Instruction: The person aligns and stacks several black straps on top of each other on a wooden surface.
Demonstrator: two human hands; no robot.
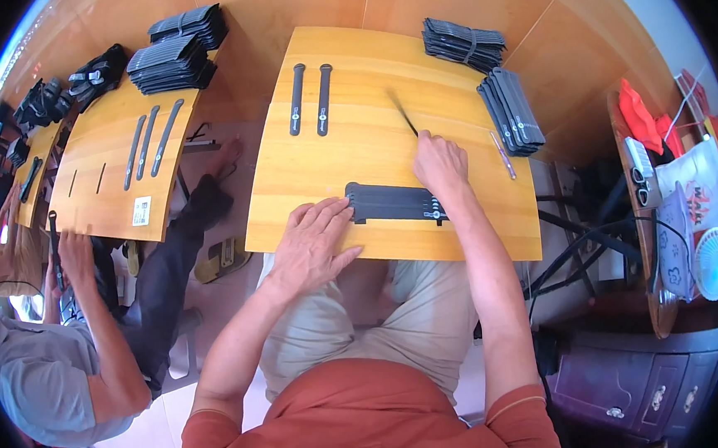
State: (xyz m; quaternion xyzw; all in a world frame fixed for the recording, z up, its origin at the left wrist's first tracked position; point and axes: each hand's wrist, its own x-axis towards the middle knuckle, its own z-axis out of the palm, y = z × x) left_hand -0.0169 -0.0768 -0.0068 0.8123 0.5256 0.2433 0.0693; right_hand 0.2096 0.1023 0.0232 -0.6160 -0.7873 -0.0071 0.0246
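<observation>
Head view: left hand (318, 237) lies flat, thumb spread wide, fingertips on the left end of the dark strap bundle (392, 202) near the worktop's (290, 187) front edge — right hand's fingers pinch a thin dark strip (408, 119), far end blurred.

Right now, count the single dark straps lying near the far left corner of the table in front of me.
2: one strap nearer the table's left edge, the other strap just right of it. Anything beneath your left hand is hidden.
</observation>
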